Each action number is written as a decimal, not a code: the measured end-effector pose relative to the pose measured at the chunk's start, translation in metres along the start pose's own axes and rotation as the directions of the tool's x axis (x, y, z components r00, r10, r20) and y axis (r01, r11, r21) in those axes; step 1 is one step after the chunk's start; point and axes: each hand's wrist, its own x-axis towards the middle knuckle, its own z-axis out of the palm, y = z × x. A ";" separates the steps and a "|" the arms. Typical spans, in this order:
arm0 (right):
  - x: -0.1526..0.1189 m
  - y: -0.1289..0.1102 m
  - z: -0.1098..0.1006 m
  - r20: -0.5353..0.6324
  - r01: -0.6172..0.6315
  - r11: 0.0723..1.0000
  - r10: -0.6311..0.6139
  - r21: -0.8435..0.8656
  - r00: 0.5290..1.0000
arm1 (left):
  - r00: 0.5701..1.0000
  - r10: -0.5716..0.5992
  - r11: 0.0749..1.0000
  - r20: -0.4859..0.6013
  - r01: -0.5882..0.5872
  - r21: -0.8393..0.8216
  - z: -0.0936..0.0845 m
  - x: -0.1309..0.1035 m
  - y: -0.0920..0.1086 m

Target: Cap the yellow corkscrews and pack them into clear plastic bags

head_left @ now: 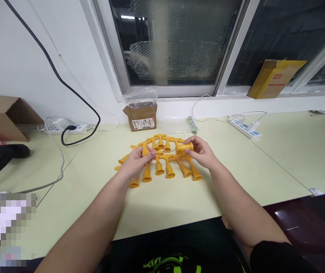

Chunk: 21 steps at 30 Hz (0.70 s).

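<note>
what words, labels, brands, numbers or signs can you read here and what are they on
No text is legible.
White label on the brown box: print too small to read.
Red patch on the yellow carton: unreadable.
Blue-green printed strip by the clear plastic: too blurred.
Green print on the dark cloth: no words discernible.
Yellow T-handled pieces: no lettering visible.

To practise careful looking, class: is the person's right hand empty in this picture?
No, the right hand holds a ribbed yellow piece by one end.
</note>
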 end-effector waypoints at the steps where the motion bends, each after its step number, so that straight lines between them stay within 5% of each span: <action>1: -0.001 0.001 0.002 0.008 -0.002 1.000 0.002 -0.002 1.000 | 1.000 0.001 1.000 0.005 -0.001 0.000 0.001 0.000 -0.001; 6: -0.005 0.002 0.013 0.091 -0.014 1.000 0.016 -0.016 0.996 | 0.999 0.005 1.000 0.054 -0.006 0.031 0.004 -0.001 -0.007; 13: -0.005 0.008 0.002 0.017 0.020 0.999 -0.019 -0.050 1.000 | 0.998 0.057 0.997 -0.036 -0.056 0.044 0.004 -0.001 -0.006; 21: -0.009 0.007 0.018 0.058 0.025 0.997 -0.021 -0.074 0.998 | 0.996 0.079 0.997 -0.042 -0.079 -0.007 0.013 -0.001 -0.010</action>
